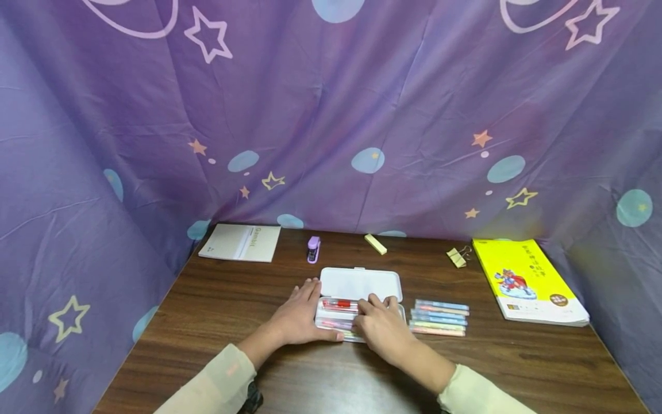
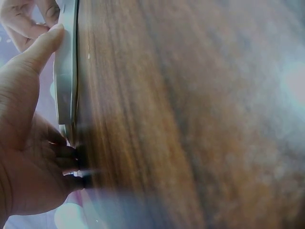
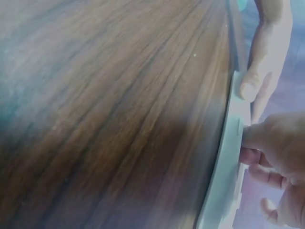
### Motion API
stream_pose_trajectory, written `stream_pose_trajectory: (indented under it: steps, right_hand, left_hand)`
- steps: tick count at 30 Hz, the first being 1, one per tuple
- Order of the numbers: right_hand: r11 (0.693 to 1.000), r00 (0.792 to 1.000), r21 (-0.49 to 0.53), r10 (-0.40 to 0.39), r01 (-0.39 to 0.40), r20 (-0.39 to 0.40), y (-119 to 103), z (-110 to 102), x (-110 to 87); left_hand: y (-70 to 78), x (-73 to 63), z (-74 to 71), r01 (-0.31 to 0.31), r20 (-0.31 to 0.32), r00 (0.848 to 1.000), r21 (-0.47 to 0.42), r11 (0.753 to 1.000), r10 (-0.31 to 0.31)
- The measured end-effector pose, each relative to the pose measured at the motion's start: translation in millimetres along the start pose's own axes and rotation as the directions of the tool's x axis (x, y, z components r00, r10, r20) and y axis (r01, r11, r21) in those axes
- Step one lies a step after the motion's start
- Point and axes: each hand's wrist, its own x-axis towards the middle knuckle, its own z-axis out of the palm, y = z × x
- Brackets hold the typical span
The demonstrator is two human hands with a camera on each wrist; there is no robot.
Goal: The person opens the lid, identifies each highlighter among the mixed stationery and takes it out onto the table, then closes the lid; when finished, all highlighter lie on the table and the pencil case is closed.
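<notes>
A white pencil case (image 1: 316, 324) lies on the table with its lid (image 1: 360, 284) folded back. Inside it are a clear pen with a red part (image 1: 342, 303) and several coloured pens (image 1: 333, 325). My left hand (image 1: 299, 315) holds the case at its left end, thumb along the front edge and fingers by the left side. In the left wrist view, that thumb (image 2: 50, 43) presses on the case's edge. My right hand (image 1: 384, 329) reaches into the right half of the case with bent fingers. Whatever lies under those fingertips is hidden.
Right of the case lies a row of several pastel pens (image 1: 439, 318). Behind stand a purple stapler (image 1: 313, 250), a pale yellow block (image 1: 375, 244) and a binder clip (image 1: 457, 257). A grey notebook (image 1: 240, 242) is at back left, a yellow book (image 1: 527, 279) at right. Purple curtains (image 1: 331, 115) surround the table.
</notes>
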Motion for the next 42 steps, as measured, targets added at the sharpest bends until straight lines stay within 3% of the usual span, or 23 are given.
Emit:
stream_pose_trajectory:
  steps: [5, 16, 30, 42]
  right_hand:
    - [0.999, 0.999, -0.016, -0.045, 0.045, 0.004, 1.0, -1.1, 3.2]
    - [0.990, 0.988, -0.043, -0.138, 0.135, -0.073, 11.2, 1.1, 9.2]
    - [0.991, 0.985, -0.004, -0.136, 0.137, -0.101, 12.3, 6.0, 13.6]
    - [0.990, 0.989, -0.008, -0.138, 0.137, -0.054, 3.4, 7.1, 19.2]
  left_hand:
    - [0.4, 0.3, -0.2, 0.002, 0.001, 1.000, 0.000, 1.000, -0.002]
    - [0.6, 0.0, -0.3, 0.000, -0.002, 1.000, 0.005, 1.000, 0.000]
    - [1.5, -0.6, -0.4, 0.005, 0.002, 1.000, -0.001, 1.000, -0.005]
    - [1.6, -0.5, -1.0, 0.000, -0.002, 1.000, 0.018, 1.000, 0.000]
